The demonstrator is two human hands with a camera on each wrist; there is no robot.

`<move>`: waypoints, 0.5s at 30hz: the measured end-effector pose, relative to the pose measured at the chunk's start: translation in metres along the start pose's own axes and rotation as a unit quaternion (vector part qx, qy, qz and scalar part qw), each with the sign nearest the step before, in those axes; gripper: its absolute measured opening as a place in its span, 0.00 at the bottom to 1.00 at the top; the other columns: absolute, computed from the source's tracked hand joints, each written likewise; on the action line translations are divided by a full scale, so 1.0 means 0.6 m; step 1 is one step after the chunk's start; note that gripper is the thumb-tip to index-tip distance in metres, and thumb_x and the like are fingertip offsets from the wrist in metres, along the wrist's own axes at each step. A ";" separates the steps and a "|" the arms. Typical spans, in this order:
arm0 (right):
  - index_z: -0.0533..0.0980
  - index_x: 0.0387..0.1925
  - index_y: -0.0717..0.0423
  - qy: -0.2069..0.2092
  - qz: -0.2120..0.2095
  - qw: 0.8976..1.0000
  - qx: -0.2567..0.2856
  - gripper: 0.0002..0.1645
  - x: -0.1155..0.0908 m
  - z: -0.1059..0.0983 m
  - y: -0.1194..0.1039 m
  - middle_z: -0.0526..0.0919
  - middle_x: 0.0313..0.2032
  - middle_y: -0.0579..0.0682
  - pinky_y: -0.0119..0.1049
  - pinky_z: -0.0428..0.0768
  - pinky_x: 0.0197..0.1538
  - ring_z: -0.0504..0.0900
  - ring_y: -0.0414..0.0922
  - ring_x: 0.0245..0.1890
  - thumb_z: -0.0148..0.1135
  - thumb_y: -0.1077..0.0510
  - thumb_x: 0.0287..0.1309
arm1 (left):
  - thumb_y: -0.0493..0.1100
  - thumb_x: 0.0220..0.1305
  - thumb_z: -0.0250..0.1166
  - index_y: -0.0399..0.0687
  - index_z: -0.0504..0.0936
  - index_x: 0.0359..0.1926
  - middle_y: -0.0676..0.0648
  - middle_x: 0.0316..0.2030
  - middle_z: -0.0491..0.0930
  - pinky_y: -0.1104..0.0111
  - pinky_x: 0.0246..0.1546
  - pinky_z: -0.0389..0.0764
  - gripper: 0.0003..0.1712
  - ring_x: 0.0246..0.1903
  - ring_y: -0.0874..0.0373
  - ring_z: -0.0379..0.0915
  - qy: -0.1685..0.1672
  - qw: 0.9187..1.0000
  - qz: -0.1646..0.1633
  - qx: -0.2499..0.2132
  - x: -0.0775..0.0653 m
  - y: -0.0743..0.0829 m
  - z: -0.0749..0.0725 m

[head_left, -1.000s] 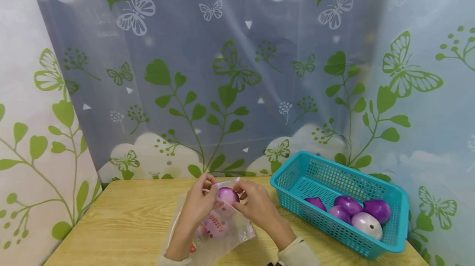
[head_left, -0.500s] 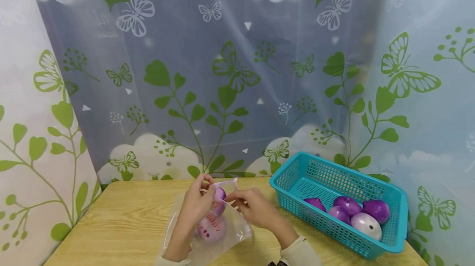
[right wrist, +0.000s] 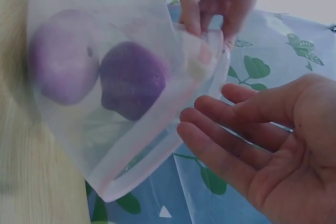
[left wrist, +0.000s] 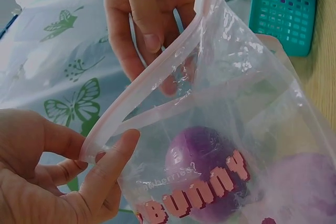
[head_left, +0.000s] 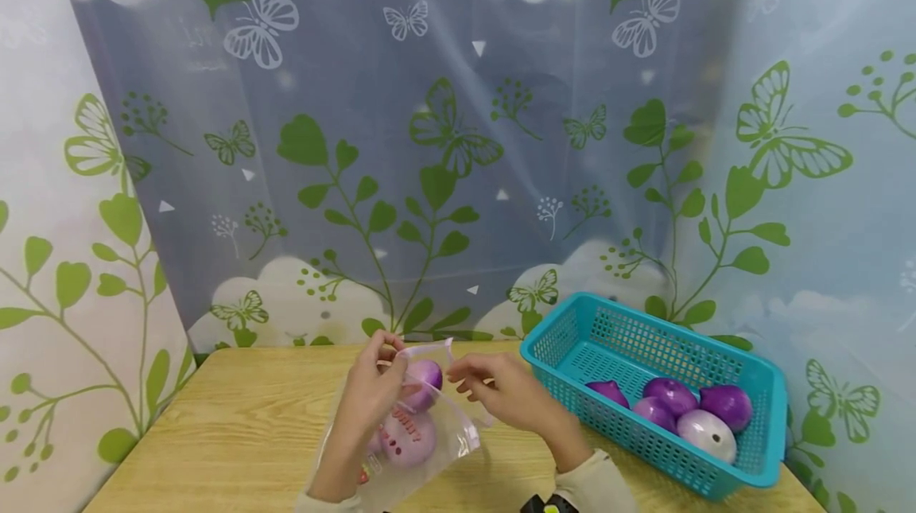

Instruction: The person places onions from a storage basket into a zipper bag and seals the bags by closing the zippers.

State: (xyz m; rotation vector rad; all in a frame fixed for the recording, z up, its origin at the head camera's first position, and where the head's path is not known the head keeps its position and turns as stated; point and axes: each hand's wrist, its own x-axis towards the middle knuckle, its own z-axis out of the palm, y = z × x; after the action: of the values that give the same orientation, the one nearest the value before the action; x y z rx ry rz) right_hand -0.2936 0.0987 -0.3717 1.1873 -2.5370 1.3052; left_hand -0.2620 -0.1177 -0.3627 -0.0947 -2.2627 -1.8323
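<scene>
My left hand (head_left: 368, 386) pinches one edge of the mouth of a clear zip bag (left wrist: 252, 108) with red BUNNY lettering. The bag's mouth gapes toward the far side. Inside, a purple onion (head_left: 425, 380) sits just below the opening, and a paler-looking onion (head_left: 408, 440) lies deeper, seen through the plastic. My right hand (right wrist: 268, 145) is at the right of the mouth, its fingers loosely extended and holding nothing. In the right wrist view, its fingertips are right at the bag's rim, and both onions show through the film.
A turquoise perforated basket (head_left: 601, 423) stands to the right on the wooden table (head_left: 250, 417). It holds several purple onions (head_left: 670, 397) and one whitish onion (head_left: 707, 435). A patterned curtain (head_left: 458, 139) hangs behind the table's far edge.
My right hand has let go of the upper onion and moved right, away from it. That onion now sits within the bag's mouth. My left hand keeps its pinch and has shifted slightly left.
</scene>
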 end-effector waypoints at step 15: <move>0.82 0.53 0.62 0.019 -0.003 1.000 0.006 0.14 -0.008 -0.021 0.001 0.88 0.45 0.60 0.32 0.92 0.42 0.90 0.53 0.43 0.54 0.68 0.72 | 0.37 0.78 0.52 0.39 0.69 0.52 0.37 0.48 0.72 0.75 0.24 0.86 0.07 0.32 0.55 0.86 0.046 0.998 -0.005 -0.041 0.001 0.015 -0.033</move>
State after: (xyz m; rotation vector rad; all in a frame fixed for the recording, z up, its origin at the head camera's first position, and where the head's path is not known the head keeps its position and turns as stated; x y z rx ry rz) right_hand -0.2940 0.1106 -0.3656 1.1591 -2.5017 1.3295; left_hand -0.2581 -0.1353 -0.3501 -0.0118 -2.1317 -1.8942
